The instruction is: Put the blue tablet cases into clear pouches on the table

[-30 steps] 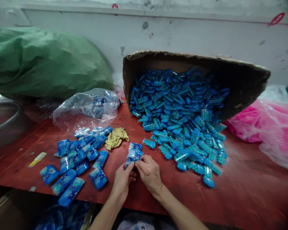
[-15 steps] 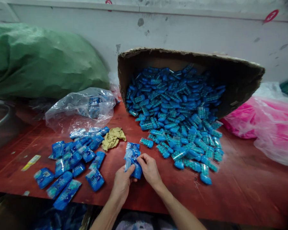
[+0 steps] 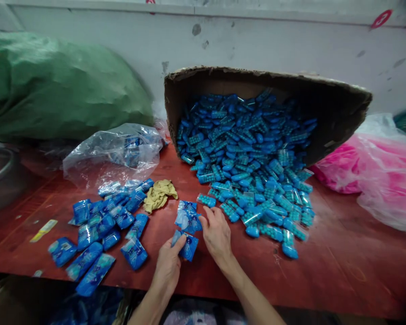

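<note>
My left hand (image 3: 170, 259) pinches a small blue printed packet (image 3: 189, 247), flat in shape, between thumb and fingers above the table front. Just beyond it lie more flat blue packets (image 3: 188, 215). My right hand (image 3: 217, 232) is beside them, thumb and fingers apart, with nothing visible in its grasp. Its fingertips are close to a small clear tube with a blue end (image 3: 206, 200) and turquoise beads inside. A large heap of such tubes (image 3: 246, 149) spills from a cardboard box (image 3: 341, 108) lying on its side.
Several filled blue packets (image 3: 94, 230) lie at left, beside a crumpled yellowish cloth (image 3: 160, 195) and a clear plastic bag (image 3: 113, 155). A big green sack (image 3: 64, 88) stands behind. Pink material in clear plastic (image 3: 379, 167) sits at right on the red table (image 3: 325, 271).
My right hand has let go of the packet and moved up and right, its fingers spreading toward the single tube. My left hand keeps the packet, slightly nearer me.
</note>
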Motion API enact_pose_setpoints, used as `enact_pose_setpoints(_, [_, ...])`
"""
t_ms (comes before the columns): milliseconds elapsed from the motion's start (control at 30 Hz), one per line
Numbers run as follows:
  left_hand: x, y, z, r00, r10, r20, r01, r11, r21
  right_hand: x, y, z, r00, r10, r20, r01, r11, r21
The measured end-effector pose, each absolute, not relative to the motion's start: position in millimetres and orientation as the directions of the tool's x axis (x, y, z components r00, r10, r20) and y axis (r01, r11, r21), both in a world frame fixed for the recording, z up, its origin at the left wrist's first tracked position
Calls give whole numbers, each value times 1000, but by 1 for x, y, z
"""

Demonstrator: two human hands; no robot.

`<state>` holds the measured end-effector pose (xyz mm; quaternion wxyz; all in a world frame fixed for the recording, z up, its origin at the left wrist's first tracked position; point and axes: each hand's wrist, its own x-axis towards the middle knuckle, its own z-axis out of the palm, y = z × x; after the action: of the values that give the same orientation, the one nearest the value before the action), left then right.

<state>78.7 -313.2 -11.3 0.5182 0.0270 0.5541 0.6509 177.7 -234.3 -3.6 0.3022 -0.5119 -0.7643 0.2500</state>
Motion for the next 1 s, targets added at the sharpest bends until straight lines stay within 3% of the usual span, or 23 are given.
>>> enact_pose_setpoints(67, [80, -306, -15, -487, 700, -522, -628, 134, 766, 184, -241, -2, -319, 936, 148, 483, 295, -825])
enact_pose_setpoints(133, [83, -299, -19, -504, 706, -498, -601, 128, 789, 185, -247, -7, -410, 912, 3, 320, 148, -936])
enact_pose_setpoints(233, [87, -291, -23, -556, 701, -447, -541, 103, 835, 180, -251, -17, -451, 885, -116, 223, -14, -975])
enact_pose_setpoints(467, [92, -277, -15, -499, 722, -479, -621, 88, 779, 172, -253, -19, -287, 956, -60, 324, 38, -945])
enact_pose_setpoints(600, [93, -278, -9, -465, 718, -517, -658, 110, 745, 174, -255, -15, -300, 954, 0, 364, 114, -924])
enact_pose_setpoints(767, [83, -286, -3, -302, 808, -506, -683, 188, 706, 181, -251, -3, -380, 925, 3, 389, 163, -907])
enact_pose_setpoints(867, [76, -290, -3, -295, 780, -553, -701, 217, 679, 181, -234, 9, -469, 881, 61, 501, 323, -803])
enact_pose_setpoints(1000, [71, -296, -4, -281, 709, -646, -748, 260, 610, 171, -195, 14, -428, 892, 142, 809, 449, -379])
